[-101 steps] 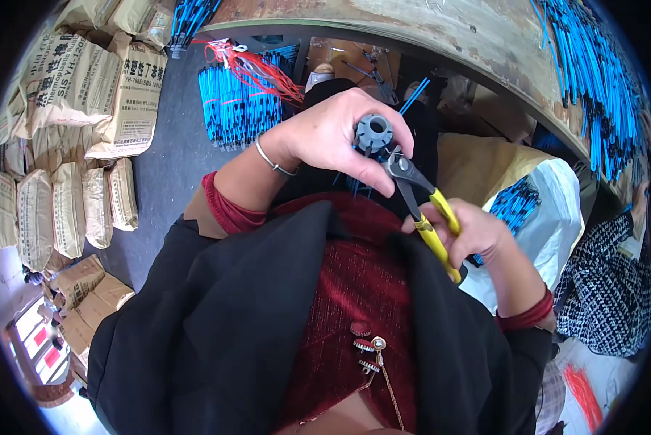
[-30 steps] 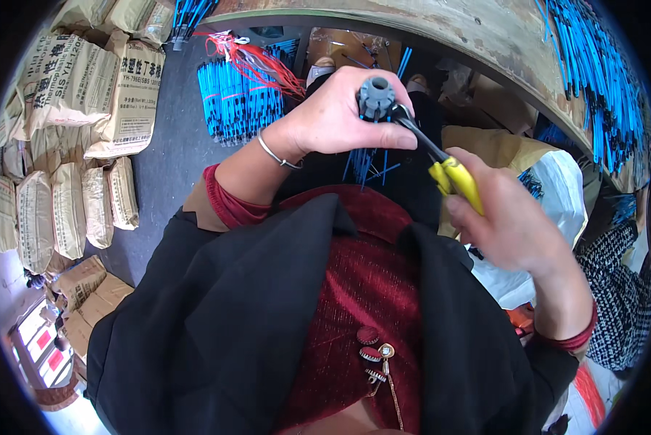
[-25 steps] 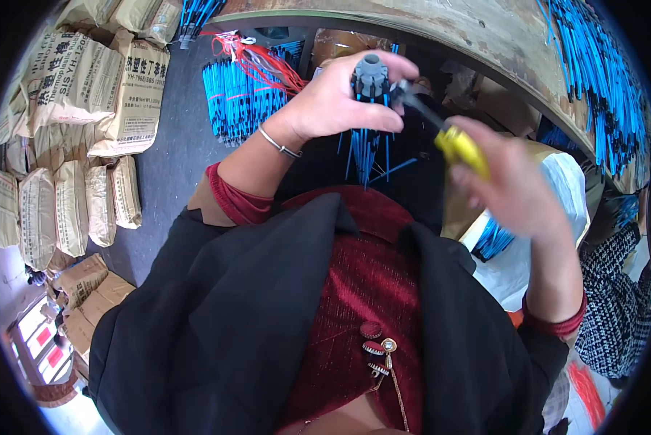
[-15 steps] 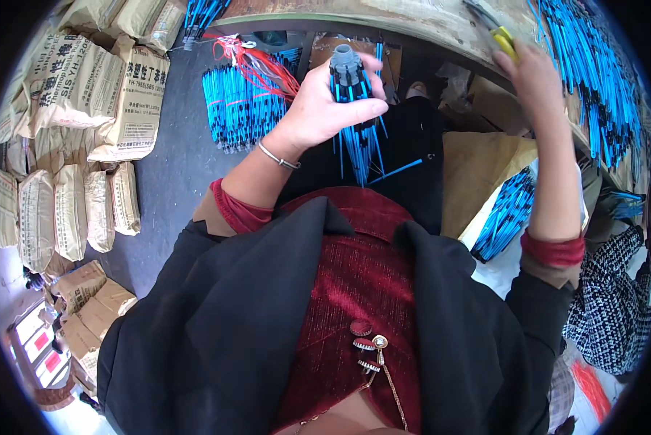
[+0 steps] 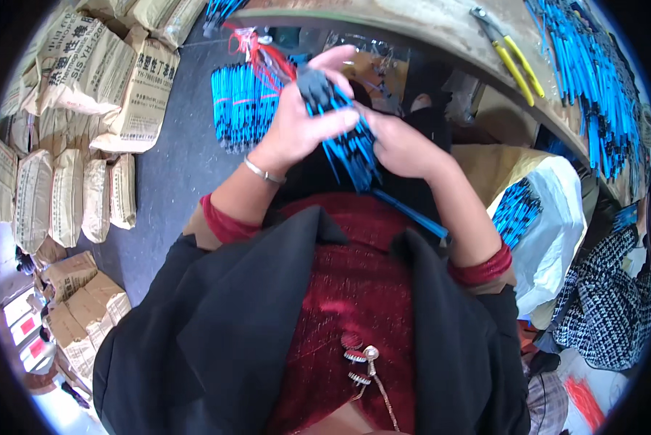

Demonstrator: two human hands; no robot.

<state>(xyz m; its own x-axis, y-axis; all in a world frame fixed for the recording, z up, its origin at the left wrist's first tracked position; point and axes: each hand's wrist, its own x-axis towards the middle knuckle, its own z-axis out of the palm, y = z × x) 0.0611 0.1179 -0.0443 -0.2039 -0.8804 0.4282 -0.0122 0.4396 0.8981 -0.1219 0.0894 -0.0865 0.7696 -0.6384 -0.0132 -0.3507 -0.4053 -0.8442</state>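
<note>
A bundle of thin blue sticks with black bands and grey ends (image 5: 353,156) is held upright above my lap, its grey ends toward the table. My left hand (image 5: 296,127) is closed round its upper part, thumb across the front and fingertips raised behind. My right hand (image 5: 403,145) is closed against the bundle's right side; its fingers are partly hidden and slightly blurred. A loose blue stick (image 5: 412,213) slants across my lap below the bundle. Pliers with yellow handles (image 5: 510,61) lie on the wooden table, beyond my right hand.
The wooden table (image 5: 427,18) curves across the far side, with a heap of blue sticks (image 5: 593,94) at its right. Tied blue bundles (image 5: 242,105) and red strings (image 5: 256,52) are at the left. A white-lined sack (image 5: 557,225) holds more sticks. Paper sacks (image 5: 133,94) are stacked far left.
My right hand has let go of the pliers on the table and come down to the bundle. The bundle has tilted and moved slightly left and down in my left hand.
</note>
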